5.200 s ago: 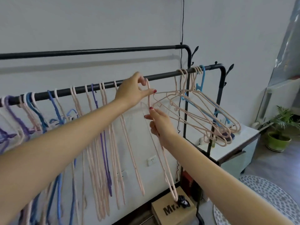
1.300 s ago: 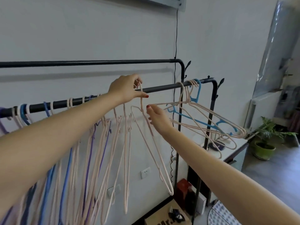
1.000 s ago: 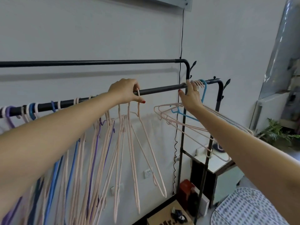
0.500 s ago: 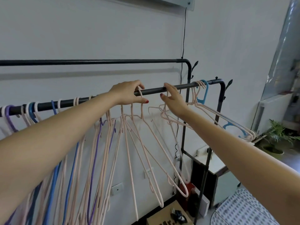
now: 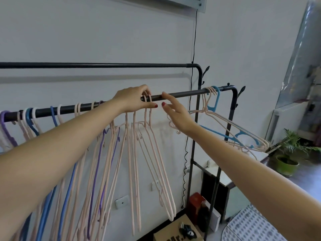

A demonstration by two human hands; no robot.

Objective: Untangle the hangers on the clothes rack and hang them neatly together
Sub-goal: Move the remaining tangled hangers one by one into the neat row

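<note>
A black clothes rack [image 5: 182,94] stands against the white wall, its front rail [image 5: 69,108] running from the left edge to a bend at the right end, with a second rail [image 5: 97,65] higher up behind it. A long row of pink, blue and purple hangers [image 5: 97,164] dangles from the left and middle of the front rail, close together. At the rail's right end a small bunch of pink hangers and one blue hanger [image 5: 231,129] hangs tilted outward. The left hand [image 5: 133,100] rests on the rail at its middle, fingers curled round the hooks of two pink hangers [image 5: 147,101]. The right hand [image 5: 175,112] is just beside it, fingers spread and straight, holding nothing. A potted plant [image 5: 288,157] sits on the floor at far right.
</note>
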